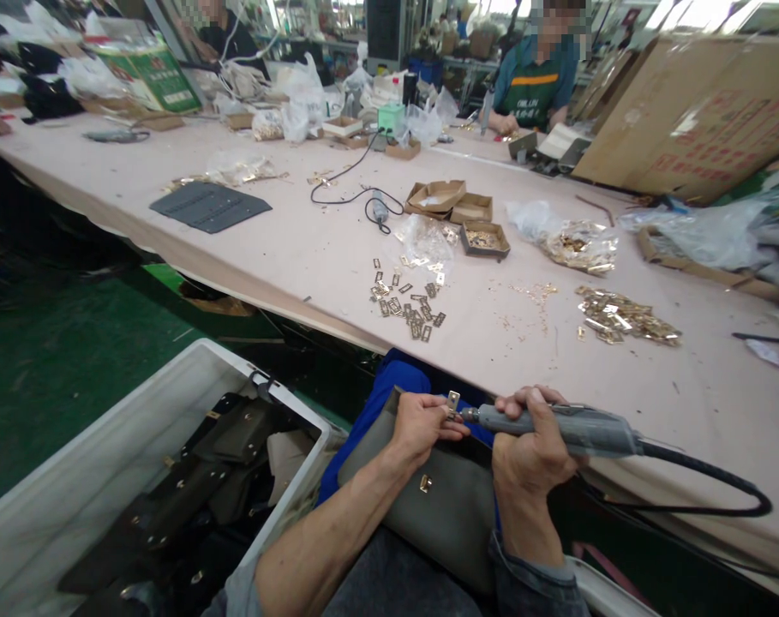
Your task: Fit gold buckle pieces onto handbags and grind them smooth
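Observation:
My right hand [536, 441] is wrapped round a grey electric screwdriver [575, 428], whose cable runs off to the right. Its tip points left, toward a small gold metal plate [453, 400] pinched in the fingers of my left hand [426, 424]. Whether the tip touches the plate I cannot tell. Across my lap lies an olive-grey bag piece [440, 514] with a gold clasp [426, 484] on it, below my left hand. Loose metal frames [415, 308] are scattered on the table just beyond my hands.
A pinkish table [286, 248] spans the view. On it are a gold plate heap [626, 317], small cardboard trays [484, 240], a dark flat panel [210, 206] and a large carton [691, 120]. A white bin [196, 360] of bag pieces stands left. A co-worker [536, 81] sits opposite.

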`<state>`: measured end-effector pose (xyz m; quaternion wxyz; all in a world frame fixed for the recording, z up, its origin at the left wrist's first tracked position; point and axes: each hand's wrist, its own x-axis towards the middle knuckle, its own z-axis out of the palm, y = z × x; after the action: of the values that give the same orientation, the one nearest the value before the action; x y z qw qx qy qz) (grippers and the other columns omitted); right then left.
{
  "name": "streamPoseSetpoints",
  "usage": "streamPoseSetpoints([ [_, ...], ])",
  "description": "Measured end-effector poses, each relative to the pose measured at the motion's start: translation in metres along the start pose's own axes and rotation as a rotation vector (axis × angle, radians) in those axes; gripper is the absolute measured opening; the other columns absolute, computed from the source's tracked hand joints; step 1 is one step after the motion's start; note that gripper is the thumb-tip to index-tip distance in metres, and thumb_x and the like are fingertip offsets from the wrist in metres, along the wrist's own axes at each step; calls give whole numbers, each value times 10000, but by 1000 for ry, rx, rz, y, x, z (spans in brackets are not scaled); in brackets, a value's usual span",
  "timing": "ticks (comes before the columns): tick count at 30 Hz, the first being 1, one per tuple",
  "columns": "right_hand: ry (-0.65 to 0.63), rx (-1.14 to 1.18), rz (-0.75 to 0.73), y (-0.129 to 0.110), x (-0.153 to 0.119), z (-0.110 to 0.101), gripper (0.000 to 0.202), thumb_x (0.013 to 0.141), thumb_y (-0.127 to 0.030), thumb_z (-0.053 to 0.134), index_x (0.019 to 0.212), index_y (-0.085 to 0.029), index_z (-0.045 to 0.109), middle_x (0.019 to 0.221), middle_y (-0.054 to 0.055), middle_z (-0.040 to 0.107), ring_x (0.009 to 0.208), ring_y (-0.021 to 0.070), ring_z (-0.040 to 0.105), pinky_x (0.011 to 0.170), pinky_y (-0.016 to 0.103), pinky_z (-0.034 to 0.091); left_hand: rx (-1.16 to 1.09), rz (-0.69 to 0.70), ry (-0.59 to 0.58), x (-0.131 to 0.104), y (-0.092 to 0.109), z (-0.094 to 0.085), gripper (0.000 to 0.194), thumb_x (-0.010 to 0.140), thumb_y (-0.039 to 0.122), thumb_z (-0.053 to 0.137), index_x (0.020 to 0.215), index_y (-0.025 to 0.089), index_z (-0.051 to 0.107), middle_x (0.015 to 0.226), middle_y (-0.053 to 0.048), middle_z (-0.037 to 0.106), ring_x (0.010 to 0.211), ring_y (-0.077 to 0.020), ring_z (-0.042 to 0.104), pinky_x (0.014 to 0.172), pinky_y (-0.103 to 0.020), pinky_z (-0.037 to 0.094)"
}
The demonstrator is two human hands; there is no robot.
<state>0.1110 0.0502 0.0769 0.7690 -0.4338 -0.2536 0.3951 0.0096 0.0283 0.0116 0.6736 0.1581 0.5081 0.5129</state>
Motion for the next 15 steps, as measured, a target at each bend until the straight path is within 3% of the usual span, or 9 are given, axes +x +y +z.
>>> streamPoseSetpoints([
  [6, -35, -8, 18, -1, -2, -6, 106, 802, -184, 691, 841, -181, 593, 629, -40, 543, 532, 110, 500, 600, 296, 497, 5, 1, 6, 0, -2, 1, 139, 793, 83, 659, 863, -2, 743, 795, -201, 750, 596, -224, 749, 511, -211, 586],
  [15, -114, -99, -91, -3, -5, -2, 105, 847, -222, 700, 826, -178, 607, 662, -39, 533, 532, 118, 508, 580, 315, 505, 12, 8, -36, -2, 0, 1, 204, 822, 84, 600, 925, -8, 750, 820, -199, 755, 630, -241, 762, 537, -233, 603],
])
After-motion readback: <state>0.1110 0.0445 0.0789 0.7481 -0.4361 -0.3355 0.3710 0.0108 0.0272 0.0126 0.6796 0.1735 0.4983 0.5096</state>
